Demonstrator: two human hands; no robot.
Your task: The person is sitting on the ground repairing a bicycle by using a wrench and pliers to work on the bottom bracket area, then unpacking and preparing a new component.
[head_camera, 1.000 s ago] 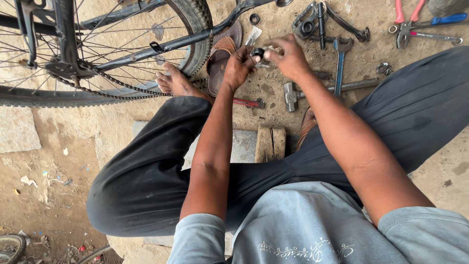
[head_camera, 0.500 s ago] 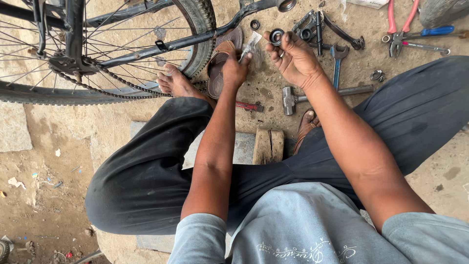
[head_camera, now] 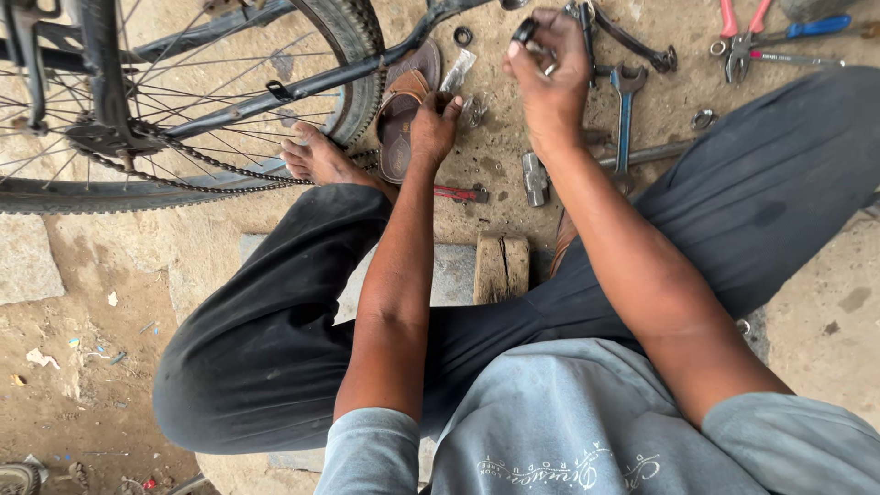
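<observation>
Black and small, a ring-shaped part (head_camera: 525,30) sits pinched in my right hand (head_camera: 550,78), raised above the spanners (head_camera: 625,101). My left hand (head_camera: 433,128) curls loosely, holding nothing, beside the brown sandal (head_camera: 401,119). A greasy pinch (likely enough here) could drop the ring into the dusty ground (head_camera: 110,302).

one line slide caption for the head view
Right hand lifts a small dark ring; left hand rests near a sandal.

A small dark ring-shaped metal part (head_camera: 525,32) is pinched at the right hand's (head_camera: 548,69) fingertips, lifted off the ground. A small silvery piece (head_camera: 472,110) lies by the left hand's (head_camera: 433,128) fingertips.
</observation>
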